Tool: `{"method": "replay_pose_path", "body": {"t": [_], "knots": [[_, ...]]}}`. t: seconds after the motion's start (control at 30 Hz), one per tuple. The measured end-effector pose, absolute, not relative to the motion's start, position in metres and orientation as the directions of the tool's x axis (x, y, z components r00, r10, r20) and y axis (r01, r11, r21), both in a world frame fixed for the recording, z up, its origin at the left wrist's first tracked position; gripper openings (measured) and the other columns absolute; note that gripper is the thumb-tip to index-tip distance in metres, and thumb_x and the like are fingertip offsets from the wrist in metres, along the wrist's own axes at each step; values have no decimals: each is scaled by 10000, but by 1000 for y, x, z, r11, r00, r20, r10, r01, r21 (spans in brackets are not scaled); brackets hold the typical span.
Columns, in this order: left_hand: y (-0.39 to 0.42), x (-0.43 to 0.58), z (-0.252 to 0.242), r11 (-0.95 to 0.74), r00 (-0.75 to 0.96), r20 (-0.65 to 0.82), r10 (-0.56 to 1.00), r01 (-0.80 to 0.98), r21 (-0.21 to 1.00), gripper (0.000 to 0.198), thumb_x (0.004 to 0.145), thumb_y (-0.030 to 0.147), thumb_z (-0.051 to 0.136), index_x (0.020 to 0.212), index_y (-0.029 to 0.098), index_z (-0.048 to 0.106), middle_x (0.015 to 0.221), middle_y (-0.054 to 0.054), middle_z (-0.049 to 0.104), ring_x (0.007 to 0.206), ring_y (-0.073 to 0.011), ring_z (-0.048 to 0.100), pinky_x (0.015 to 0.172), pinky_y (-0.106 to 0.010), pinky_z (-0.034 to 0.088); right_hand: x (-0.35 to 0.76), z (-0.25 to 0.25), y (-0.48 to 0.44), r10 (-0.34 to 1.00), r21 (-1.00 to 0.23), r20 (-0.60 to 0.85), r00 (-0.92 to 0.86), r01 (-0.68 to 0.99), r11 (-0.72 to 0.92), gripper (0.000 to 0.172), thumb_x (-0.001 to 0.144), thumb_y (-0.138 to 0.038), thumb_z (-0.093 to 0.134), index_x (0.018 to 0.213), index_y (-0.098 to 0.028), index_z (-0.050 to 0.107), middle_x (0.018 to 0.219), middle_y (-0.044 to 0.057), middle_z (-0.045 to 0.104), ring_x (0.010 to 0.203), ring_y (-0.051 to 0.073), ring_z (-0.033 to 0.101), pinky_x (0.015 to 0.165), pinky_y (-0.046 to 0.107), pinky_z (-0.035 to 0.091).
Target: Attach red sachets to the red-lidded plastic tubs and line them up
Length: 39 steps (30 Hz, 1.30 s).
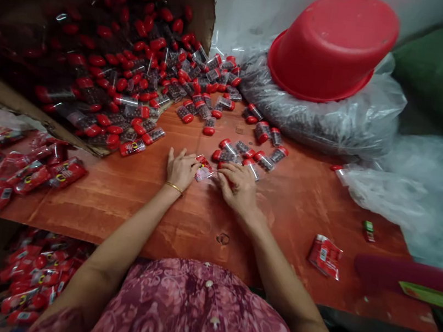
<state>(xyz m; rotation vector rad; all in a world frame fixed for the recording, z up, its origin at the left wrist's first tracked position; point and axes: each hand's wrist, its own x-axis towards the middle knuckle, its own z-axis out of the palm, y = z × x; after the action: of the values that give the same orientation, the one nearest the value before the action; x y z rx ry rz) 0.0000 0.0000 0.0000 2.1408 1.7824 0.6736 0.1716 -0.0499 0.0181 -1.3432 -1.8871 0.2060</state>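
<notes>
On the orange tabletop (197, 218) | our left hand (181, 171): fingertips on a red packet (204, 172), we cannot tell if pinching | our right hand (240, 188): just beside it, grip unclear to us | packet between both, near red-capped containers (264, 161)

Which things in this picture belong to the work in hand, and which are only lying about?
Probably part of the work:
red packet between left hand and right hand
red-capped containers
bulging red packets at far left
flat red packets at right

Probably just lying about:
upturned red tub
loose clear plastic
small green-topped item
</notes>
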Motion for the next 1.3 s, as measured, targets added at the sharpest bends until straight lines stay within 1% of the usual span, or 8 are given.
{"method": "replay_pose_path", "body": {"t": [0.13, 0.27, 0.4, 0.53, 0.63, 0.9, 1.1, 1.3], "knots": [[-8, -8, 13, -205, 73, 247, 966, 800, 564, 140, 776, 276, 587, 731, 234, 713, 1104, -86, 673, 1207, -294, 489, 1082, -542, 135, 162, 19, -57, 928, -720, 372, 18, 637, 276, 266, 871, -345, 462, 857, -191, 678, 831, 63, 711, 754, 189, 613, 736, 336, 447], [-26, -5, 34, -274, 71, 342, 937, 755, 595, 150, 788, 301, 574, 747, 246, 708, 1128, -93, 660, 1214, -282, 486, 1098, -509, 121, 143, 15, -49, 991, -961, 101, 86, 266, 75, 365, 774, -497, 548, 911, -176, 653, 793, 46, 685, 642, 154, 582, 611, 275, 454], [-42, 4, 44, -232, -35, 348, 937, 681, 694, 178, 774, 343, 586, 874, 242, 694, 1188, -87, 632, 1229, -267, 468, 1097, -482, 153, 129, 12, -43, 996, -998, 59, 69, 41, 56, 355, 758, -507, 539, 682, -167, 608, 586, -12, 582, 536, 109, 486, 525, 229, 398], [-57, 5, 41, 181, -74, -166, 983, 337, 924, 422, 746, 548, 537, 867, 171, 682, 945, -116, 707, 950, -271, 631, 823, -395, 459, 125, 10, -50, 975, -976, 155, 157, 175, 127, 351, 811, -436, 484, 574, -178, 510, 503, -45, 448, 482, 83, 371, 467, 213, 306], [-68, 6, 38, 507, 112, -502, 858, -24, 862, 520, 673, 647, 548, 788, 156, 674, 794, -88, 703, 748, -203, 655, 583, -259, 464, 124, 6, -60, 962, -943, 218, 162, 288, 166, 340, 850, -373, 444, 573, -180, 485, 522, -39, 436, 498, 86, 374, 488, 222, 307], [-64, 14, 34, 413, -83, -494, 865, -440, 797, 426, 415, 450, 817, 635, 131, 639, 605, -14, 663, 567, -101, 585, 564, -207, 448, 127, 10, -60, 955, -807, 293, -54, 521, 277, 324, 913, -357, 360, 700, -201, 547, 625, 22, 545, 611, 149, 498, 594, 278, 400], [-55, 3, 35, 433, -120, -544, 831, -475, 766, 388, 436, 396, 828, 642, 131, 633, 593, -3, 665, 521, -82, 586, 521, -185, 416, 152, 8, -10, 935, -350, 355, 0, 927, 134, 338, 859, -368, 481, 1082, -132, 571, 1199, 188, 559, 1093, 331, 454, 950, 542, 265], [-57, 2, 34, 503, -39, -612, 790, -531, 682, 286, 521, 295, 807, 672, 147, 614, 602, 6, 667, 515, -89, 592, 523, -197, 436, 194, -7, -16, 939, -311, 331, -98, 928, 207, 292, 853, -245, 487, 1117, -160, 579, 1189, 147, 601, 1065, 297, 499, 977, 542, 234]]}}
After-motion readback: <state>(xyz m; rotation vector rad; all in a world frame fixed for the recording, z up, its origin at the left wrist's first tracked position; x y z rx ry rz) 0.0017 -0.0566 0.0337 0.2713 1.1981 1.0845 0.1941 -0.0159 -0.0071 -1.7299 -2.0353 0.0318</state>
